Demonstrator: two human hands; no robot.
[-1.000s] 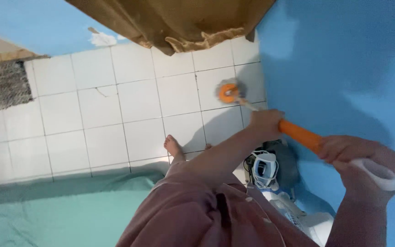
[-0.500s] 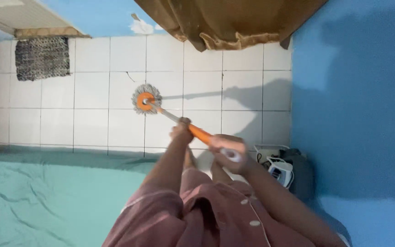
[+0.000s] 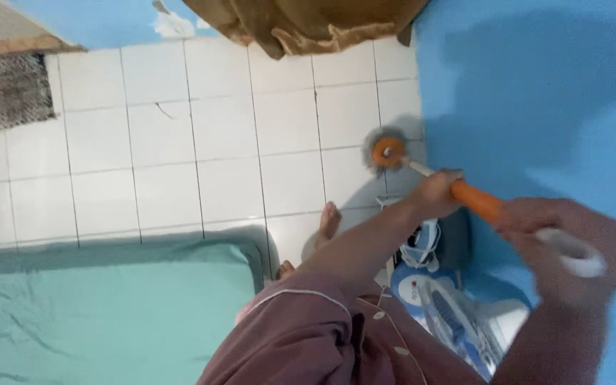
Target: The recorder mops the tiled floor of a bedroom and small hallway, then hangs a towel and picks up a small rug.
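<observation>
I hold a mop with an orange and white handle [image 3: 475, 201] in both hands. My left hand [image 3: 436, 191] grips the handle low down, near the bare metal rod. My right hand [image 3: 561, 239], blurred, grips the white top end. The round grey mop head [image 3: 386, 152] with an orange hub rests on the white tiled floor [image 3: 222, 142], close against the blue wall [image 3: 536, 93]. My bare foot [image 3: 329, 218] stands on the tiles just left of my left arm. I wear a dusty pink top [image 3: 308, 342].
A teal sheet on a mattress [image 3: 94, 314] fills the lower left. A blue and white iron [image 3: 420, 246] and another blue and white appliance [image 3: 450, 314] sit by the wall under my arms. A brown curtain [image 3: 308, 21] hangs at the top; a grey mat [image 3: 5, 93] lies top left.
The mop head has swept from the middle of the tiles to the right, up to the blue wall. My hands moved right and apart, and the view swung with them.
</observation>
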